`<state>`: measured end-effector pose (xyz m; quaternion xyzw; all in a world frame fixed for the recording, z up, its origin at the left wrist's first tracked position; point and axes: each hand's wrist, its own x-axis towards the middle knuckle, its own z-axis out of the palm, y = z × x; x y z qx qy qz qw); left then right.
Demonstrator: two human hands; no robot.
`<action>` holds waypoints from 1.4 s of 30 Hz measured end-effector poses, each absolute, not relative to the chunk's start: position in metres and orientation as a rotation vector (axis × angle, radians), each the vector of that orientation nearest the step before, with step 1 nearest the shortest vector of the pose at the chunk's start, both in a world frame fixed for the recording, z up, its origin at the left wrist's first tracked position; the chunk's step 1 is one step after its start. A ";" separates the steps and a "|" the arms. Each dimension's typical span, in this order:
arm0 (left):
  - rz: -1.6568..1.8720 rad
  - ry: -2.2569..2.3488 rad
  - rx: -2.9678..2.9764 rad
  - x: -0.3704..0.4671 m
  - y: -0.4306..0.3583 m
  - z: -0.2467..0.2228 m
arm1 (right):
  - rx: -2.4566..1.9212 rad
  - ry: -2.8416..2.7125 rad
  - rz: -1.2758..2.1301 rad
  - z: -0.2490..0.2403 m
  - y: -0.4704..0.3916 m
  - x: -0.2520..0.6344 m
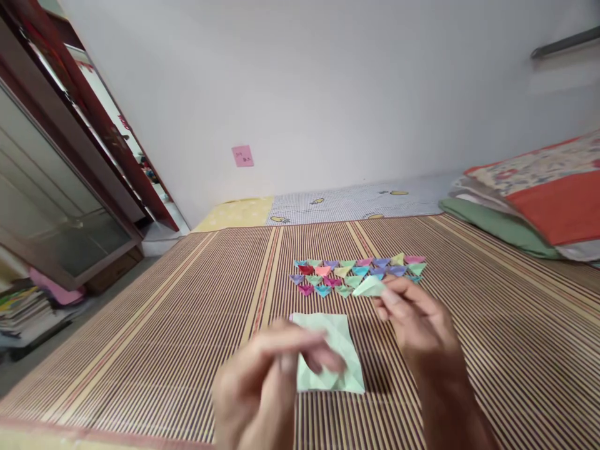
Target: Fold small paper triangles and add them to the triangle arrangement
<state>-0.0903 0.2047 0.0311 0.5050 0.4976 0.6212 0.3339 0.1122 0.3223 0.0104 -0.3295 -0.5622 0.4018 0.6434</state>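
Observation:
My right hand (417,319) pinches a small folded piece of pale green paper (369,287) between thumb and fingers, raised over the striped mat (187,312). My left hand (272,375) is blurred by motion above the left part of a creased pale green sheet (344,369), its fingers bent to the right; whether anything is between them is hard to make out. Beyond the sheet lie several rows of small folded paper triangles (332,282) in many colours, partly covered by the right hand and its paper.
Folded bedding (553,206) is piled at the right edge. A patterned cloth (347,203) runs along the wall behind the mat. A pink note (242,156) is on the wall. Books (28,309) and a door (56,187) stand at the left.

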 end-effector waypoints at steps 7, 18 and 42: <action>1.776 1.137 1.126 -0.081 0.276 0.027 | -0.745 -1.652 0.936 0.010 0.315 0.094; 1.588 1.044 1.108 -0.085 0.280 0.020 | -0.746 -1.850 0.926 0.019 0.314 0.086; 1.447 1.194 1.319 -0.076 0.276 0.015 | -0.789 -1.829 0.586 0.017 0.312 0.075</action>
